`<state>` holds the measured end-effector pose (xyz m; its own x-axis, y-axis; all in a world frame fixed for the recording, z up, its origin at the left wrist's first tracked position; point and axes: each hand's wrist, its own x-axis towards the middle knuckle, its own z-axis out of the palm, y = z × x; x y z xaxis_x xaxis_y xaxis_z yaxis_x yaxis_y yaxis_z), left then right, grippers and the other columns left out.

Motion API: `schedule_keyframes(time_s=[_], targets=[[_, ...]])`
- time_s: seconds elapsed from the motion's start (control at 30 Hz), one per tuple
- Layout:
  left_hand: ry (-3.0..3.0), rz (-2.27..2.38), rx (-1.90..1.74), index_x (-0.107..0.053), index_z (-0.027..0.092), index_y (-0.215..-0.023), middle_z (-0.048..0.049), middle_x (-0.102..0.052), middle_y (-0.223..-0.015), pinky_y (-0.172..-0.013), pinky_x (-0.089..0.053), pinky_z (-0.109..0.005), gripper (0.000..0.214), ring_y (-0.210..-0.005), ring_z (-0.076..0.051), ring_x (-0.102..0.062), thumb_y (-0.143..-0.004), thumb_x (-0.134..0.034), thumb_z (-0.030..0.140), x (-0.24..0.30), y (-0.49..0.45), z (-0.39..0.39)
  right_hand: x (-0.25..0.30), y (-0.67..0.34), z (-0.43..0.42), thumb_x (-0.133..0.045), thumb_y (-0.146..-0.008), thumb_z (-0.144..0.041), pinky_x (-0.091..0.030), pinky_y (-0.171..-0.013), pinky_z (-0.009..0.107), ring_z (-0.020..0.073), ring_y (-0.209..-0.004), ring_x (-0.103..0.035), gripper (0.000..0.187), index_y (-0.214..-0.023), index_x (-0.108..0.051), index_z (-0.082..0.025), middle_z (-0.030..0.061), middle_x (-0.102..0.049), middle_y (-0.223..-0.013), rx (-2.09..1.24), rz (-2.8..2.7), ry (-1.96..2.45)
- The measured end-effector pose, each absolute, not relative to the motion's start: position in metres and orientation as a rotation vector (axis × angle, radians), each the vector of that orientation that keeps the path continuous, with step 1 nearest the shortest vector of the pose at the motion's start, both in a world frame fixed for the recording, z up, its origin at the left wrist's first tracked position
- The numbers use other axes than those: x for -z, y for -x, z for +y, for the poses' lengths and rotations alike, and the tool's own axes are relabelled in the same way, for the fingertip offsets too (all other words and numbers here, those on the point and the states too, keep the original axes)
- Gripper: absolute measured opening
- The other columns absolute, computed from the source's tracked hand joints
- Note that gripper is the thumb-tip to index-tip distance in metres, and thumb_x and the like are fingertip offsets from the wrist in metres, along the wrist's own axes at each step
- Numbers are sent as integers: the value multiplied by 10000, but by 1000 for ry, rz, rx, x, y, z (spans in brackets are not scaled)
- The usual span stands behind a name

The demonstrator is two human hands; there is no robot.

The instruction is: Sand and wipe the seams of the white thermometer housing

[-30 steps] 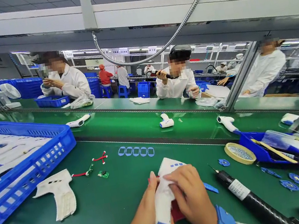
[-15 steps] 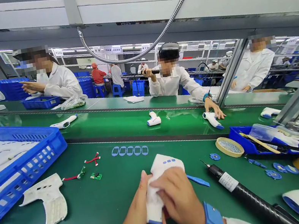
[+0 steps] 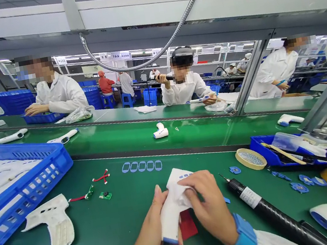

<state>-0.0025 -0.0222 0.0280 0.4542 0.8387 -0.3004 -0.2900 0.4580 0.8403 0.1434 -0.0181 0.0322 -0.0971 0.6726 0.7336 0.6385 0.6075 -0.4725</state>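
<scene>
Both hands hold a white gun-shaped thermometer housing (image 3: 174, 207) with a blue tip, low in the middle of the head view. My left hand (image 3: 153, 236) wraps its handle from the left. My right hand (image 3: 212, 209), with a blue wrist strap, grips the upper part from the right, fingers curled over it. A red piece (image 3: 188, 224) shows just under the housing. A black electric screwdriver (image 3: 271, 215) lies on the green mat right of my right hand.
A blue crate (image 3: 20, 188) of white shells stands at left, a loose half shell (image 3: 56, 221) before it. Small circuit boards with red wires (image 3: 94, 187), blue rings (image 3: 141, 166), a tape roll (image 3: 250, 159) and a blue tray (image 3: 283, 156) lie around. Thermometers ride the conveyor (image 3: 160, 131); co-workers sit beyond.
My right hand has shifted a little along the housing, uncovering the red piece beneath. Thermometers on the conveyor have moved left. The co-worker opposite has drawn a hand back from the belt.
</scene>
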Motion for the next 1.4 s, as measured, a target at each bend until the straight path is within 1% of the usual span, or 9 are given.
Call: schedule_keyframes(time_s=[0.13,0.23,0.37,0.5,0.63,0.8,1.0,1.23,1.4], targets=[[-781,801,-916,-511,139,-989,2,-536,-586,-372,-388,-218,571,-377,-105,-479,-793,-284,626,-34,9,-16,-37,-160,-21,-484,-832,-347,-390,-555,264,153,-630,-493,167,-905,-558,-216,19,-557,-772,-578,-1279,1199],[-763,808,-954,-545,144,-905,-18,-568,-630,-450,-424,-237,530,-437,-108,-504,-802,-303,605,-38,14,-14,-38,-166,-18,-600,-730,-421,-380,-497,214,121,-561,-467,246,-862,-558,-218,-11,-553,-707,-925,-931,1153],[-781,845,-976,-557,114,-763,-48,-558,-513,-499,-422,-238,542,-452,-123,-504,-820,-292,583,-36,16,-12,-42,-164,-13,-712,-593,-410,-400,-518,177,105,-596,-464,285,-731,-570,-206,-28,-546,-683,-1099,-738,1084],[-749,862,-1001,-543,111,-817,-44,-563,-506,-488,-415,-219,443,-466,-126,-511,-822,-378,522,-34,16,-11,-42,-161,-12,-728,-592,-417,-409,-526,167,90,-588,-451,310,-773,-579,-214,-38,-527,-682,-1177,-739,1069],[-699,845,-1013,-515,116,-884,-44,-579,-560,-502,-434,-238,398,-482,-137,-530,-822,-407,493,-34,16,-11,-37,-163,-12,-689,-641,-426,-399,-520,196,101,-568,-455,381,-944,-561,-236,-22,-541,-709,-1161,-804,1107],[-656,871,-1013,-492,113,-907,-39,-569,-585,-511,-446,-254,384,-486,-135,-524,-831,-397,478,-34,16,-11,-35,-168,-13,-538,-743,-411,-334,-471,195,108,-545,-428,235,-814,-574,-190,-1,-538,-662,-953,-1092,1288],[-783,845,-1062,-479,165,-889,10,-519,-696,-436,-392,-219,317,-451,-77,-455,-803,-463,470,-30,17,-7,-35,-172,-15,-393,-816,-381,-257,-405,204,100,-440,-354,238,-823,-548,-201,-38,-432,-526,-651,-1328,1475],[-857,865,-998,-442,170,-1023,42,-483,-607,-523,-367,-178,345,-513,-64,-451,-714,-593,197,-35,21,-9,-30,-180,-7,-380,-807,-356,-307,-436,228,127,-471,-412,226,-838,-549,-209,-32,-460,-547,-551,-1421,1589],[-859,856,-1003,-457,178,-938,36,-489,-707,-565,-384,-186,363,-568,-71,-480,-615,-602,96,-35,22,-10,-28,-188,-1,-362,-803,-368,-353,-504,261,163,-567,-479,260,-859,-560,-209,7,-547,-674,-441,-1455,1633]])
